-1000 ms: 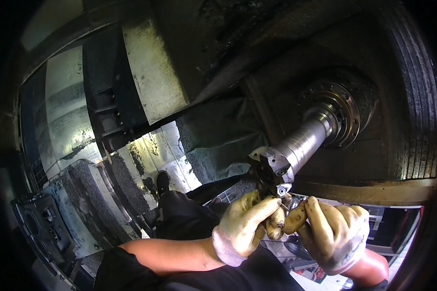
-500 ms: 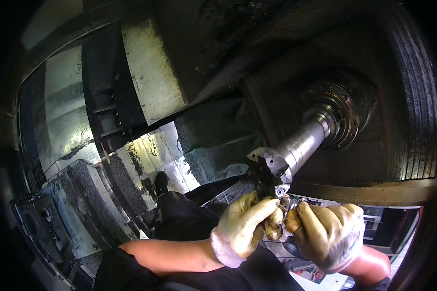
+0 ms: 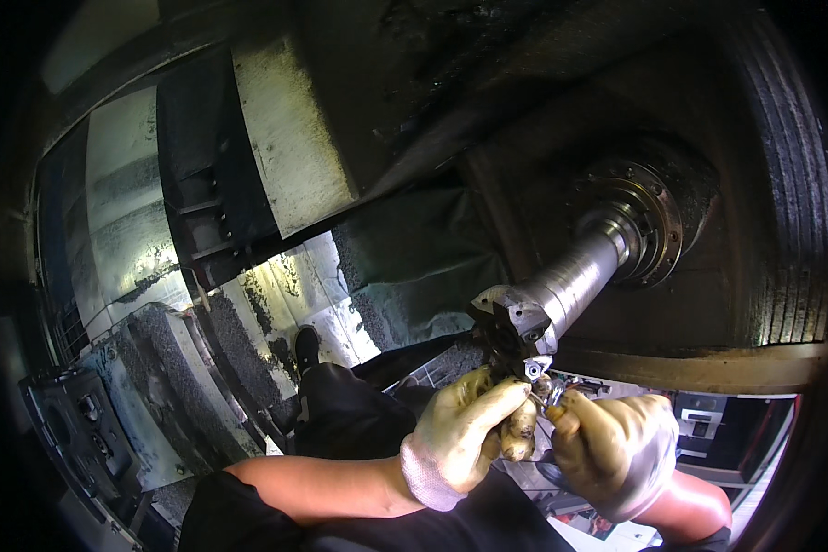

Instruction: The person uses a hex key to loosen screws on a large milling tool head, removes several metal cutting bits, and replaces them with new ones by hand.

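Observation:
A milling cutter [image 3: 515,317] with several insert pockets sits at the end of a long steel arbor [image 3: 575,276], and a small insert [image 3: 534,369] shows at its lower edge. Just below that edge, my gloved left hand [image 3: 465,428] is closed, thumb and fingers pinched together; what they hold is hidden. My gloved right hand [image 3: 616,446] grips what looks like a small screwdriver [image 3: 555,413], an orange handle with a thin metal shaft. The shaft points at the left thumb tip and the cutter's lower edge. Both gloves are pale and stained dark at the fingers.
The arbor comes out of a round bolted spindle flange [image 3: 649,225] in a dark machine wall. A metal ledge [image 3: 699,366] runs beneath it at right. Ribbed covers [image 3: 791,184] stand at far right, chip-covered steps [image 3: 184,368] at left. My shoe [image 3: 307,348] rests on the bright metal floor.
My right hand has turned slightly and shifted a little left and down, the screwdriver turning with it. My left hand stays nearly where it was, beside the cutter.

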{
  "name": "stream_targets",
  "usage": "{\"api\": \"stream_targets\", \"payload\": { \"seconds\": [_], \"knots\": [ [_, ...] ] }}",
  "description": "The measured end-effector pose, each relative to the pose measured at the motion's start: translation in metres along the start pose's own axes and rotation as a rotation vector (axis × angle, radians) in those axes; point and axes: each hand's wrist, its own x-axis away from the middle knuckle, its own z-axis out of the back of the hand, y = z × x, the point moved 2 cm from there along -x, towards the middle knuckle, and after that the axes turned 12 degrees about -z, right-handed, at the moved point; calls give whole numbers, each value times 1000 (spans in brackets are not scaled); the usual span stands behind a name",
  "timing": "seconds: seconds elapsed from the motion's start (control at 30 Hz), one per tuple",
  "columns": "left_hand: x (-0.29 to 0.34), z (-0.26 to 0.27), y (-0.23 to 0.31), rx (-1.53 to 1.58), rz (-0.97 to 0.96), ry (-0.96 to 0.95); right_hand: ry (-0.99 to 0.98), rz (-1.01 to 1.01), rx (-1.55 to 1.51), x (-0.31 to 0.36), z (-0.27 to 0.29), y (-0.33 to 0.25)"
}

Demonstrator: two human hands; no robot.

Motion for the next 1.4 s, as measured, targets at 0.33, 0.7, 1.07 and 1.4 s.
{"api": "stream_targets", "payload": {
  "seconds": [0.33, 0.7, 1.07, 1.4],
  "knots": [
    [-1, -2, 5, 244, 286, 54, -105, -41, 204, 12, 11, 3],
    [-7, 2, 10, 55, 280, -6, -427, -550, -562, 14, -11, 14],
    [0, 7, 0, 611, 625, 153, -584, -1026, -1011, -6, -15, 3],
    [6, 39, -6, 299, 425, 58, -344, -651, -1012, 9, -16, 21]
  ]
}}
